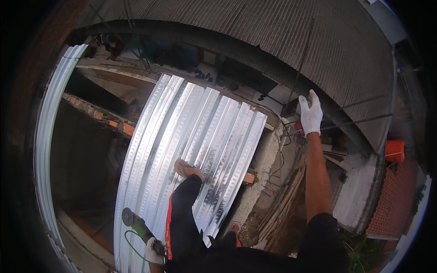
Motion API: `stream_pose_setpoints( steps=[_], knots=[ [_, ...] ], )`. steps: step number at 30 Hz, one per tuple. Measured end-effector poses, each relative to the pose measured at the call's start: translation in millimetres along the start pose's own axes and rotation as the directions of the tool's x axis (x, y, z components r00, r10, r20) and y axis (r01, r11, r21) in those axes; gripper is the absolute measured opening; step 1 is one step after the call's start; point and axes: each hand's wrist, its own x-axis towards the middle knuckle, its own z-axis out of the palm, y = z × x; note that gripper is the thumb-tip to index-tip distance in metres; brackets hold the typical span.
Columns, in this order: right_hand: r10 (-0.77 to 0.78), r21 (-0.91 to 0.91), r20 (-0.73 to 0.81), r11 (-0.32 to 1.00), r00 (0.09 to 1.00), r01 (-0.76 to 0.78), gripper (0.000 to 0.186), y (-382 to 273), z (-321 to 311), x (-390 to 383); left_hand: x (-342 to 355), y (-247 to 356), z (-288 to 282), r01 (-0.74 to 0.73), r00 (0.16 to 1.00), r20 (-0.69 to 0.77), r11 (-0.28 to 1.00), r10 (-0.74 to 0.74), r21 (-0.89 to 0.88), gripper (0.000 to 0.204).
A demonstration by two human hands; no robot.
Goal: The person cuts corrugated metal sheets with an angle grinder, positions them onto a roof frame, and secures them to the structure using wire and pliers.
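Note:
In a white glove, my left hand is wrapped round the body of a green angle grinder with a dark disc at its far end. A green cord loops beside it. The grinder hangs over the left part of ribbed, shiny metal decking sheets, and I cannot tell whether it touches them. My right hand, also in a white glove, is stretched out ahead to the right, fingers apart, holding nothing. One of my feet, in a sandal, stands on the sheets; the other is by their right edge.
A separate metal strip runs along the left, with a deep dark gap between. A rough concrete wall top borders the sheets' right side. Long poles lie below it. Thin rods stick out near my right arm. A corrugated roof lies beyond.

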Motion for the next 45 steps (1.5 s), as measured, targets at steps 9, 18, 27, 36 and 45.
stream_pose_setpoints(
  steps=[9,18,27,36,45],
  knots=[
    [-0.072,-0.225,-0.271,0.974,0.96,0.009,0.097,30.5,-22.6,440.7,65.9,85.9,66.4,-0.022,0.997,-0.065,0.986,0.033,0.167,0.03],
    [-0.158,-0.76,-0.323,0.631,0.933,-0.156,0.053,84.0,-9.9,486.4,64.2,123.6,89.6,0.095,0.989,-0.136,0.972,-0.066,0.215,0.034],
    [0.197,-0.27,0.008,0.944,0.98,-0.188,0.051,24.9,9.8,405.0,10.9,179.4,128.8,0.111,0.991,-0.104,0.951,-0.084,0.29,0.036],
    [0.232,-0.204,-0.05,0.95,0.971,-0.238,0.048,-15.3,31.4,369.2,-14.1,168.3,134.9,0.09,0.995,-0.07,0.973,-0.077,0.214,0.032],
    [0.283,-0.19,-0.008,0.941,0.959,-0.279,0.047,-56.3,38.5,318.7,-51.7,186.4,158.5,0.066,0.993,-0.11,0.971,-0.041,0.229,0.035]
  ],
)
